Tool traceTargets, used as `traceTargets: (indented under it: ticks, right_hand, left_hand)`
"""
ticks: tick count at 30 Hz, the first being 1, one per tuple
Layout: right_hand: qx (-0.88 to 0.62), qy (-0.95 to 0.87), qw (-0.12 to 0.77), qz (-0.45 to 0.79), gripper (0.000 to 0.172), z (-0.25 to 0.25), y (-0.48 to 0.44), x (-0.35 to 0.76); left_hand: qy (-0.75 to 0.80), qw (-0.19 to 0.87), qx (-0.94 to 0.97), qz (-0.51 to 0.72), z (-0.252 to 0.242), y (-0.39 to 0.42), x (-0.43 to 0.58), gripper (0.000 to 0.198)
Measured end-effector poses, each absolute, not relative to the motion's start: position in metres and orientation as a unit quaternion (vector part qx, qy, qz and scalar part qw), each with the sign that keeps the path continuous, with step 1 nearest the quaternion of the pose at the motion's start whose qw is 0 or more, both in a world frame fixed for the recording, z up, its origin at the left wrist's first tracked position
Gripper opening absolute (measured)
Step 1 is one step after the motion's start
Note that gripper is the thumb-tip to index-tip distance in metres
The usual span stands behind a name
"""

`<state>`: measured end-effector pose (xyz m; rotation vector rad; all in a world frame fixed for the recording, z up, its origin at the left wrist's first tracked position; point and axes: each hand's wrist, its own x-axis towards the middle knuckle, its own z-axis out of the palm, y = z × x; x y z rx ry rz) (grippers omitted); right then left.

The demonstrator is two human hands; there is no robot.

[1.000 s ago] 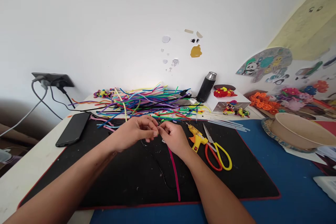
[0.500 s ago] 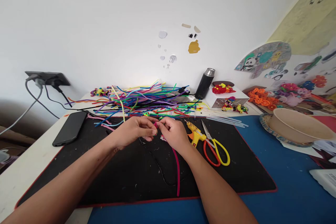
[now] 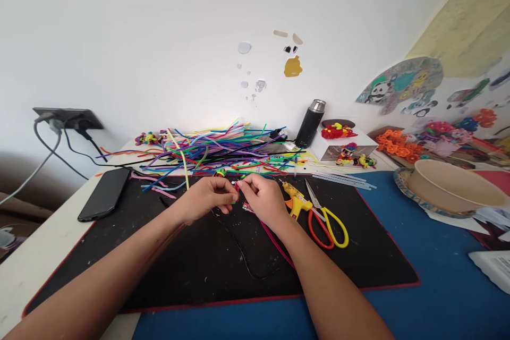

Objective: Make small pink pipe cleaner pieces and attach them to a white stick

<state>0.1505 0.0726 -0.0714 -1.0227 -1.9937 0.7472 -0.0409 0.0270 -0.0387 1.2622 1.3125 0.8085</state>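
My right hand (image 3: 265, 199) pinches a magenta pipe cleaner (image 3: 276, 243), whose tail trails out beneath the wrist over the black mat (image 3: 179, 271). A short magenta end shows at its fingertips. My left hand (image 3: 212, 195) is closed in a pinch just left of that end. A speck of green shows at the left fingertips, but what they hold is too small to make out. Close behind the left fingers sits a small yellow-green and black piece (image 3: 220, 172). Right of my right hand lie a yellow glue gun (image 3: 298, 201) and scissors (image 3: 327, 226) with red and yellow handles.
A heap of coloured pipe cleaners (image 3: 223, 149) lies against the wall. A phone (image 3: 105, 195) rests at the left, and a black cord (image 3: 241, 249) crosses the mat. Behind stand a black flask (image 3: 308, 126) and a white box (image 3: 358, 141). A bowl (image 3: 454, 188) is at right.
The magenta tail has swung right, under my right forearm. My fingertips have drawn slightly apart, and the view has shifted a little.
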Motion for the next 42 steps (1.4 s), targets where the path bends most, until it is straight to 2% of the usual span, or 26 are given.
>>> traceTargets:
  ticks: [15, 23, 34, 42]
  right_hand:
    - [-0.407, -0.787, 0.36, 0.293, 0.022, -0.062, 0.068, 0.15]
    - [-0.398, -0.788, 0.367, 0.293, 0.023, -0.066, 0.069, 0.15]
    - [-0.387, -0.798, 0.364, 0.284, 0.023, -0.065, 0.065, 0.149]
    - [-0.369, -0.821, 0.328, 0.286, 0.023, -0.067, 0.062, 0.146]
  left_hand:
    - [0.559, 0.537, 0.521, 0.357, -0.043, 0.025, -0.033, 0.03]
    - [0.517, 0.556, 0.495, 0.422, -0.046, 0.027, -0.032, 0.05]
    - [0.52, 0.566, 0.435, 0.47, -0.059, 0.036, -0.041, 0.046]
    - [0.511, 0.565, 0.42, 0.493, -0.063, 0.038, -0.039, 0.044]
